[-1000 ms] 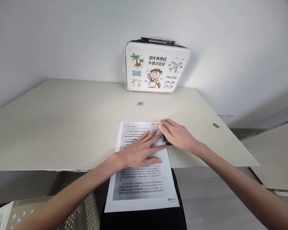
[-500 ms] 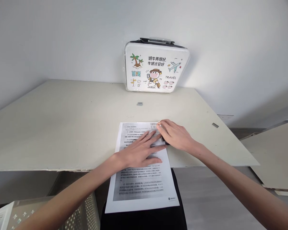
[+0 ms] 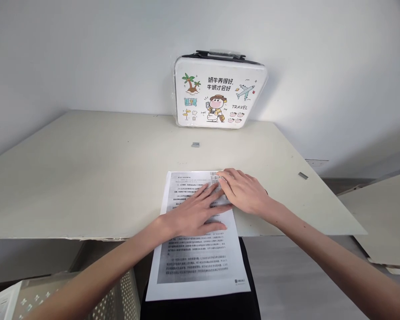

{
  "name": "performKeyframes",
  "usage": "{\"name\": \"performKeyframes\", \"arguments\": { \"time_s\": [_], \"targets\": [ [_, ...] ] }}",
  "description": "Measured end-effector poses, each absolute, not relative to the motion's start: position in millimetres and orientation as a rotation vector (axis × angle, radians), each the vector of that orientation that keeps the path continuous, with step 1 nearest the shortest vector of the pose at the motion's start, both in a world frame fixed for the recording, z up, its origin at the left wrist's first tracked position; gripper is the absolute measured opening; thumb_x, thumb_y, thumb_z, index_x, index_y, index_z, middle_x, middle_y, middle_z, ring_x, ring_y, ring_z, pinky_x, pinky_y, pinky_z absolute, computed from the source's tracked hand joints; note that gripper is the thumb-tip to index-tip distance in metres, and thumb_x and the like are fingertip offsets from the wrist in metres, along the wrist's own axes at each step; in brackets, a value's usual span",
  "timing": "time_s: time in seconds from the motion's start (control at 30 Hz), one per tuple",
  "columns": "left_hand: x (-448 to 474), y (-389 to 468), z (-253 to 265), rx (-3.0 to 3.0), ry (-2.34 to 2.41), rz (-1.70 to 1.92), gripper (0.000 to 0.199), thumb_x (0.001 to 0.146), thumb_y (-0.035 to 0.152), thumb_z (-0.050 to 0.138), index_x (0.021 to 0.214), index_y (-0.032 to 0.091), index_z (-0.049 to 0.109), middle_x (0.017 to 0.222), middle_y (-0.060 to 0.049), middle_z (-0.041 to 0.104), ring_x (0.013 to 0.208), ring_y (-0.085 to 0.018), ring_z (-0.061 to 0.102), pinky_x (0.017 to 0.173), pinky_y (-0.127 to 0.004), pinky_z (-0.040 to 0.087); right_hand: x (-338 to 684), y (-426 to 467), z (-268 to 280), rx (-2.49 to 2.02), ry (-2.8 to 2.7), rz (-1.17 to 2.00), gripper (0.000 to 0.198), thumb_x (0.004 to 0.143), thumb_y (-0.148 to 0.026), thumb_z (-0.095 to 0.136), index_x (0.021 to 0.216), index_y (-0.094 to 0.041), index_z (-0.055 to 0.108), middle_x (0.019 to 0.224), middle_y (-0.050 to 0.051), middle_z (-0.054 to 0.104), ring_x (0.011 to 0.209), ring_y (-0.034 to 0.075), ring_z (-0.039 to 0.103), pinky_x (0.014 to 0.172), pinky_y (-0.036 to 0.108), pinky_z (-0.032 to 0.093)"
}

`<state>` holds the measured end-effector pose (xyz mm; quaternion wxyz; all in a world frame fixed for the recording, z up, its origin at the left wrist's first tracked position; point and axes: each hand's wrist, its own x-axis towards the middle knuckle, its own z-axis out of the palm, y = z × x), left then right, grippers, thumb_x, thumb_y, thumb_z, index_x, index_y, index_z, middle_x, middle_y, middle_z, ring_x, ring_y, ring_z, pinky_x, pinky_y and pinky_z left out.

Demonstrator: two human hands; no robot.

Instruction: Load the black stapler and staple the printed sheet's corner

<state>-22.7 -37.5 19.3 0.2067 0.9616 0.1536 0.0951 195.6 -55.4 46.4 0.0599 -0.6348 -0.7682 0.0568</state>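
A printed sheet of paper point(image 3: 193, 266) lies over the near edge of the table point(image 3: 86, 186), its lower part reaching over dark-clothed legs. My left hand point(image 3: 200, 211) rests flat on the sheet's upper middle, fingers spread toward the upper right corner. Over that corner, my right hand point(image 3: 245, 191) is closed, fingers bent and pointing left. It covers most of a dark object; only a sliver shows beside the wrist, so its kind is hidden. The fingertips of both hands lie close together near the printed barcode-like block point(image 3: 214, 176).
A white case point(image 3: 220, 93) with cartoon travel pictures stands against the wall. Small grey metal strips, one in the middle point(image 3: 195, 145) and one at the right point(image 3: 303, 176), lie on the table. A perforated plastic bin point(image 3: 110, 293) sits below left.
My right hand has turned and shifted slightly, covering the black piece that showed beneath its palm; a dark sliver now shows at its right side. My left hand and the sheet stay put.
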Motion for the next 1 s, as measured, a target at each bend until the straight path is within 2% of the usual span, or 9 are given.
{"name": "performKeyframes", "arguments": {
  "time_s": [0.13, 0.27, 0.4, 0.5, 0.63, 0.73, 0.9, 1.0],
  "targets": [
    [-23, -37, 18, 2.655, 0.440, 0.295, 0.063, 0.106, 0.060, 0.049, 0.164, 0.039, 0.036, 0.177, 0.003, 0.000, 0.162, -0.036, -0.002, 0.133, -0.061, 0.012, 192, -54, 40, -1.892, -2.429, -0.021, 0.051, 0.111, -0.033, 0.023, 0.153, -0.024, 0.051, 0.141, 0.015, 0.064, 0.118, 0.031, 0.065, 0.090, 0.046, 0.053],
    [-23, -37, 19, 2.658, 0.457, 0.261, 0.062, 0.107, 0.060, 0.048, 0.164, 0.039, 0.038, 0.177, 0.002, 0.005, 0.162, -0.035, -0.001, 0.133, -0.060, 0.011, 183, -55, 36, -1.893, -2.460, -0.193, 0.051, 0.110, -0.027, 0.024, 0.151, -0.022, 0.054, 0.138, 0.018, 0.065, 0.114, 0.034, 0.065, 0.088, 0.047, 0.050],
    [-23, -36, 21, 2.677, 0.455, 0.275, 0.061, 0.107, 0.060, 0.049, 0.164, 0.039, 0.038, 0.177, 0.003, 0.008, 0.163, -0.035, 0.002, 0.133, -0.059, 0.013, 180, -55, 34, -1.884, -2.435, -0.235, 0.050, 0.111, -0.029, 0.025, 0.152, -0.022, 0.054, 0.141, 0.018, 0.064, 0.110, 0.033, 0.067, 0.086, 0.046, 0.050],
    [-23, -36, 21, 2.692, 0.472, 0.255, 0.062, 0.107, 0.060, 0.048, 0.164, 0.040, 0.036, 0.178, 0.003, 0.004, 0.163, -0.036, 0.005, 0.133, -0.058, 0.013, 185, -56, 35, -1.833, -2.339, -0.174, 0.049, 0.112, -0.034, 0.025, 0.150, -0.023, 0.055, 0.145, 0.015, 0.063, 0.112, 0.031, 0.068, 0.089, 0.045, 0.052],
    [-29, -33, 23, 2.702, 0.479, 0.184, 0.061, 0.108, 0.059, 0.044, 0.165, 0.038, 0.036, 0.177, 0.003, -0.003, 0.163, -0.035, 0.002, 0.134, -0.056, 0.011, 205, -64, 43, -1.703, -2.204, 0.103, 0.048, 0.113, -0.039, 0.022, 0.137, -0.024, 0.061, 0.139, 0.010, 0.068, 0.113, 0.026, 0.070, 0.097, 0.042, 0.053],
    [-39, -24, 24, 2.711, 0.501, 0.149, 0.061, 0.109, 0.058, 0.043, 0.166, 0.040, 0.031, 0.177, 0.004, -0.003, 0.163, -0.032, 0.002, 0.134, -0.055, 0.010, 228, -74, 46, -1.559, -2.288, 0.211, 0.040, 0.111, -0.047, 0.034, 0.131, -0.027, 0.062, 0.133, 0.009, 0.071, 0.112, 0.027, 0.069, 0.099, 0.045, 0.052],
    [-56, -7, 27, 2.737, 0.566, 0.147, 0.058, 0.109, 0.056, 0.045, 0.164, 0.043, 0.034, 0.177, 0.006, 0.003, 0.164, -0.032, 0.006, 0.134, -0.053, 0.013, 265, -85, 27, -1.559, -2.276, 0.254, 0.032, 0.106, -0.054, 0.049, 0.117, -0.028, 0.064, 0.117, 0.008, 0.075, 0.099, 0.027, 0.071, 0.088, 0.044, 0.056],
    [-61, -3, 32, 2.748, 0.588, 0.136, 0.056, 0.109, 0.055, 0.046, 0.162, 0.041, 0.040, 0.177, 0.006, 0.007, 0.164, -0.032, 0.009, 0.134, -0.052, 0.016, 278, -91, 12, -1.652, -2.111, 0.290, 0.033, 0.104, -0.056, 0.052, 0.117, -0.028, 0.063, 0.114, 0.008, 0.075, 0.098, 0.028, 0.072, 0.083, 0.042, 0.057]
  ]
}}
